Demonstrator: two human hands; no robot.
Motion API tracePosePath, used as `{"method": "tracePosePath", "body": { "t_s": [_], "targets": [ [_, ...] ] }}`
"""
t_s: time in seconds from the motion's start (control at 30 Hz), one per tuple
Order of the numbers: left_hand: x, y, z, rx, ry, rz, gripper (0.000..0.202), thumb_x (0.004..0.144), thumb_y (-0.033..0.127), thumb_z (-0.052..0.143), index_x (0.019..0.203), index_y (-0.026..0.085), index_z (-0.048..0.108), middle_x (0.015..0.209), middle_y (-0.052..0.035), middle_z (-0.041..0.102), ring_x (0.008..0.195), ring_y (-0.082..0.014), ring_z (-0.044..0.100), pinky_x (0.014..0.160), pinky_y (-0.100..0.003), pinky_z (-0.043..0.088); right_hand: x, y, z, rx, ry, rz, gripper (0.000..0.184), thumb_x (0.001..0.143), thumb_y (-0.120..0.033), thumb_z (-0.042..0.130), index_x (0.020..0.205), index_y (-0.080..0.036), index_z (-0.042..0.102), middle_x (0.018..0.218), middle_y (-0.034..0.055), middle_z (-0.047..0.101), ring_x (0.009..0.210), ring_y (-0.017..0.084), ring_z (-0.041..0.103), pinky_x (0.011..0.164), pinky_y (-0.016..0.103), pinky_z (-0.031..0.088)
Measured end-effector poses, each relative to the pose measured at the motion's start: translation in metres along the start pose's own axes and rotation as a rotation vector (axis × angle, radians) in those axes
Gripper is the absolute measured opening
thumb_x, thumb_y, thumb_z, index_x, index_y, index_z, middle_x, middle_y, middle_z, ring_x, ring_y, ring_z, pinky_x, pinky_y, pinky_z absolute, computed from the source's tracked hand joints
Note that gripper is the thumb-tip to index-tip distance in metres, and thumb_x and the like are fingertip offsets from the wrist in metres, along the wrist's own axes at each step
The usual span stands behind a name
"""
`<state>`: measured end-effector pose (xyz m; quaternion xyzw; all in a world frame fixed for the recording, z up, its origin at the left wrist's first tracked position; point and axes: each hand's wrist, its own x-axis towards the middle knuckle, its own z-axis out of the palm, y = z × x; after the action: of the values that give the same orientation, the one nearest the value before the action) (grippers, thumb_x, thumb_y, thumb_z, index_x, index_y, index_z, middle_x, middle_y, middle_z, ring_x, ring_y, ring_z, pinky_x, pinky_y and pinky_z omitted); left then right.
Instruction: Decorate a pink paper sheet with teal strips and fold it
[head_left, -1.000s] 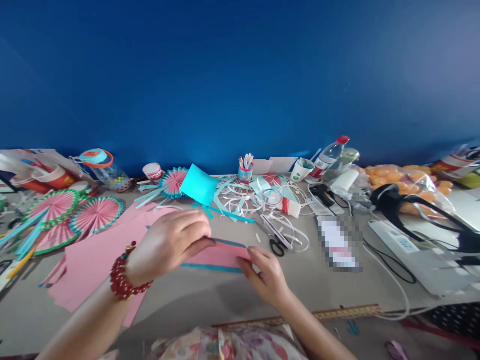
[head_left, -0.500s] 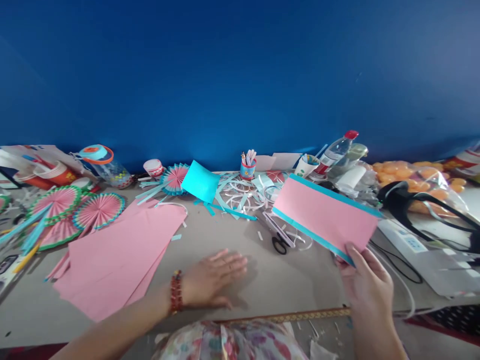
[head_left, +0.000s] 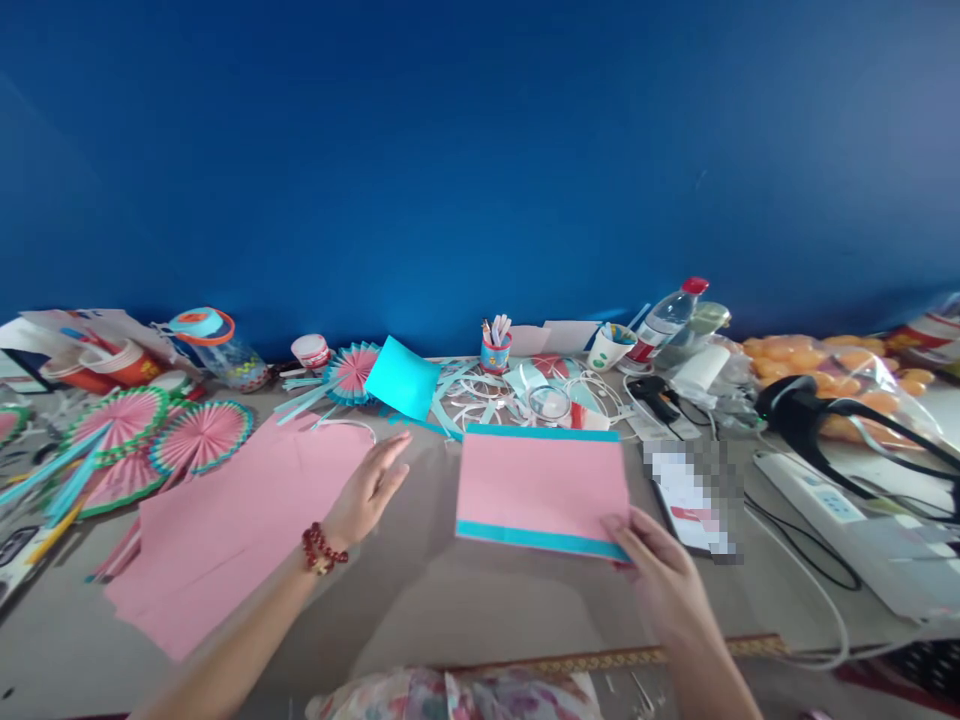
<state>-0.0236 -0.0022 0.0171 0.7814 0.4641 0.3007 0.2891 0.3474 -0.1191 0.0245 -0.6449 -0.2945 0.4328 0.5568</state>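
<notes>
My right hand (head_left: 660,560) pinches the lower right corner of a pink paper sheet (head_left: 540,485) with blue strips along its top and bottom edges. The sheet is held over the middle of the table. My left hand (head_left: 373,490), with a red bead bracelet (head_left: 322,550) at the wrist, is raised with its fingers apart and nothing in it. It is near the right edge of a stack of larger pink sheets (head_left: 240,520) lying on the left. Behind the hands, a blue paper square (head_left: 403,378) leans by a pleated pink and blue paper rosette (head_left: 354,372).
Pleated rosettes (head_left: 201,437) and red cups (head_left: 124,365) stand at the left. Paper scraps (head_left: 480,395), a pencil cup (head_left: 496,353) and a bottle (head_left: 667,320) line the back. A phone (head_left: 686,500), black straps (head_left: 795,410) and a power strip (head_left: 814,490) lie at the right.
My right hand has brought the blue-edged pink sheet left and levelled it, uncovering the phone. My left hand has lifted off the table and moved left and up.
</notes>
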Motion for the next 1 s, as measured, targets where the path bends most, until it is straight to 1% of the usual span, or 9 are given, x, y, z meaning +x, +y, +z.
{"method": "tracePosePath", "body": {
  "t_s": [0.1,0.2,0.27,0.33,0.43,0.63,0.77,0.87,1.0],
  "targets": [
    [-0.014,0.009,0.006,-0.385,-0.034,-0.254,0.047,0.096,0.048,0.042,0.136,0.022,0.045,0.118,-0.0099,0.065,0.099,-0.0227,0.067,0.075,-0.035,0.058,-0.007,0.006,0.042,-0.054,-0.298,0.035,0.050,0.068,-0.053,0.076,0.103,-0.018,0.070,0.074,0.0023,0.066,0.056,0.015,0.055,0.045,0.025,0.047],
    [-0.030,0.007,0.012,-0.428,-0.064,-0.366,0.055,0.089,0.046,0.054,0.136,0.022,0.041,0.088,-0.0014,0.064,0.066,-0.0142,0.063,0.056,-0.026,0.052,-0.013,0.018,0.067,-0.226,-0.477,-0.058,0.054,0.080,-0.053,0.063,0.118,-0.016,0.062,0.060,-0.0015,0.058,0.048,0.015,0.050,0.044,0.026,0.044],
    [-0.042,0.002,0.014,-0.351,-0.048,-0.362,0.052,0.089,0.042,0.052,0.136,0.023,0.040,0.082,0.0008,0.060,0.060,-0.0120,0.059,0.053,-0.024,0.050,-0.016,0.026,0.068,-0.467,-0.468,-0.185,0.054,0.083,-0.049,0.059,0.127,-0.017,0.057,0.052,-0.0048,0.051,0.045,0.016,0.048,0.043,0.026,0.041],
    [-0.052,-0.003,0.014,-0.240,-0.017,-0.294,0.047,0.091,0.038,0.048,0.135,0.023,0.042,0.081,0.0004,0.060,0.068,-0.0137,0.061,0.064,-0.027,0.054,-0.017,0.032,0.064,-0.727,-0.391,-0.344,0.054,0.082,-0.046,0.059,0.130,-0.020,0.057,0.052,-0.0047,0.052,0.045,0.018,0.051,0.045,0.026,0.039],
    [-0.054,-0.007,0.012,-0.031,0.042,-0.215,0.039,0.093,0.035,0.047,0.129,0.024,0.048,0.086,-0.0019,0.062,0.074,-0.0155,0.063,0.070,-0.029,0.054,-0.015,0.029,0.056,-0.995,-0.278,-0.511,0.046,0.082,-0.049,0.058,0.120,-0.025,0.065,0.053,-0.0026,0.057,0.044,0.019,0.055,0.045,0.026,0.036],
    [0.001,-0.004,-0.006,0.317,0.216,-0.001,0.025,0.097,0.033,0.043,0.110,0.022,0.060,0.102,-0.0068,0.063,0.077,-0.0154,0.063,0.067,-0.026,0.052,0.009,0.008,0.052,-1.046,-0.178,-0.608,0.040,0.090,-0.055,0.048,0.095,-0.024,0.073,0.049,-0.0026,0.054,0.042,0.016,0.054,0.044,0.025,0.037],
    [0.052,0.003,0.000,0.424,0.118,0.088,0.023,0.098,0.028,0.041,0.104,0.021,0.063,0.105,-0.0062,0.065,0.078,-0.0141,0.064,0.072,-0.026,0.052,0.022,0.010,0.060,-0.963,-0.275,-0.757,0.032,0.093,-0.043,0.049,0.102,-0.022,0.071,0.076,0.0039,0.069,0.069,0.020,0.067,0.062,0.028,0.052],
    [0.085,0.009,0.016,0.485,0.084,0.105,0.020,0.095,0.026,0.048,0.107,0.021,0.064,0.108,-0.0062,0.065,0.089,-0.0167,0.065,0.080,-0.028,0.052,0.021,0.020,0.069,-0.943,-0.374,-0.910,0.024,0.091,-0.036,0.055,0.102,-0.023,0.071,0.101,0.0087,0.070,0.094,0.024,0.066,0.082,0.034,0.054],
    [0.116,0.012,0.031,0.567,0.044,0.094,0.020,0.094,0.025,0.051,0.109,0.021,0.064,0.115,-0.0063,0.063,0.103,-0.0198,0.061,0.086,-0.029,0.051,0.016,0.029,0.075,-0.947,-0.505,-0.976,0.018,0.090,-0.027,0.057,0.101,-0.023,0.070,0.107,0.0094,0.067,0.095,0.023,0.064,0.083,0.036,0.054]
  ]
}}
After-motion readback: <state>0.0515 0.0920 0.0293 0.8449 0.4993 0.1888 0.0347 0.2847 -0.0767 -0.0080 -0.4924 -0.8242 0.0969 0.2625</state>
